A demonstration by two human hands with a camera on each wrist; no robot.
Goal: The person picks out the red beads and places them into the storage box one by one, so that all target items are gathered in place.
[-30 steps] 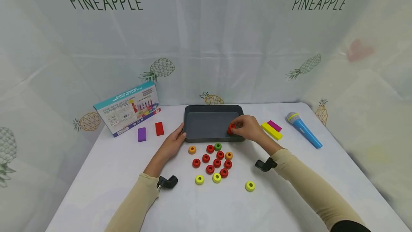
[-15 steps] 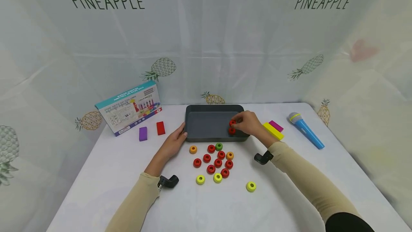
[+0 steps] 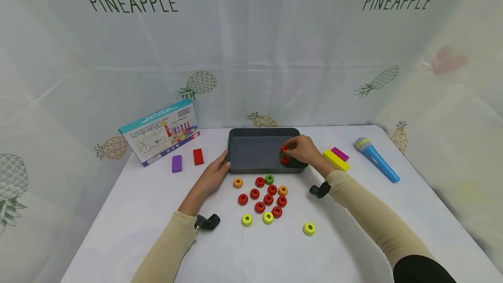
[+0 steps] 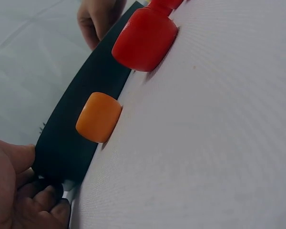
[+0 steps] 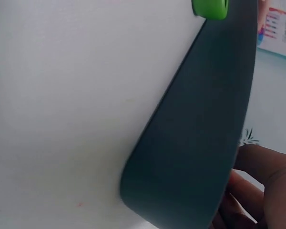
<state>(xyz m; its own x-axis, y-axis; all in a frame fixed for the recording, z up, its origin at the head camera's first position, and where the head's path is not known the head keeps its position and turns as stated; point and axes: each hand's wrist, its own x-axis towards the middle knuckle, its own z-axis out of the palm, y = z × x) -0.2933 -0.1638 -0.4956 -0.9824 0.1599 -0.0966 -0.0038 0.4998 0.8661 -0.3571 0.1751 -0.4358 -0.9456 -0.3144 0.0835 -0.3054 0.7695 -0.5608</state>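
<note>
A dark grey tray (image 3: 251, 152) lies at the far side of the table. My left hand (image 3: 214, 173) holds its left end; in the left wrist view the thumb presses the tray corner and the fingers curl below. My right hand (image 3: 303, 150) reaches over the tray's right side and pinches a red bead (image 3: 284, 149) at the fingertips. Just in front of it, a second red bead (image 3: 285, 160) sits in the tray. The right wrist view shows the tray wall (image 5: 190, 119) hiding the right fingertips and both beads.
In front of the tray lie several red beads (image 3: 268, 199), orange beads (image 3: 237, 183), yellow beads (image 3: 308, 229) and a green bead (image 3: 269, 179). Purple (image 3: 177, 163) and red blocks (image 3: 198, 157) stand left near a printed box (image 3: 161, 134). Yellow (image 3: 335, 160) and magenta blocks (image 3: 339, 153) and a blue microphone (image 3: 377, 160) lie right.
My right hand has shifted slightly back within the tray, and the two red beads now show apart, one at the fingertips. My left hand keeps its hold on the tray.
</note>
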